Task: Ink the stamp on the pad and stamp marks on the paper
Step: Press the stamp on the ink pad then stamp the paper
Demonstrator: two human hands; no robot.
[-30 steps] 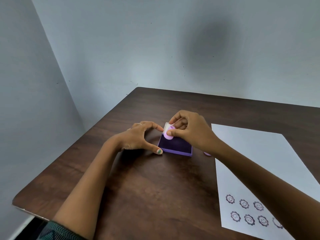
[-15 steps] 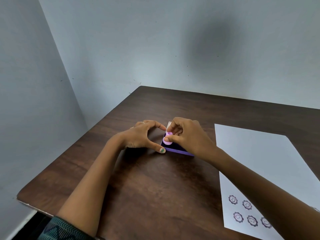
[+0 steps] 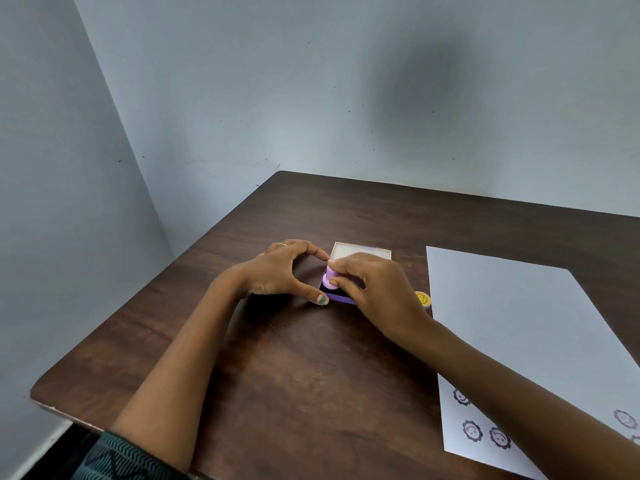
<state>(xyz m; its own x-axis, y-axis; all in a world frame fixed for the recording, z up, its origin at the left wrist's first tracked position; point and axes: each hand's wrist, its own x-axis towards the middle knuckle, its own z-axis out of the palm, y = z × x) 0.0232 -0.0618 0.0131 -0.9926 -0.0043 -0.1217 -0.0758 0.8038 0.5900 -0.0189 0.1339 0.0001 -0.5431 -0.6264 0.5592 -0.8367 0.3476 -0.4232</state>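
Nearest, on dark surface [image 3: 277,375]: paper [image 3: 519,323] at right, flower-face marks [image 3: 472,430] along its near edge. Farther in: right hand [image 3: 377,289] pinching lilac stamp [image 3: 329,279], pressed onto purple pad [image 3: 341,298]. Left hand [image 3: 280,271] spread, thumb and forefinger bracing pad's left side. Small yellow-faced stamp [image 3: 422,299] between pad and paper. Beyond: pad's lid [image 3: 360,251].

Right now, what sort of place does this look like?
Probably a plain room corner used as a craft desk: a dark wooden table pushed against bare grey-blue walls, holding only a purple ink pad and stamped paper.
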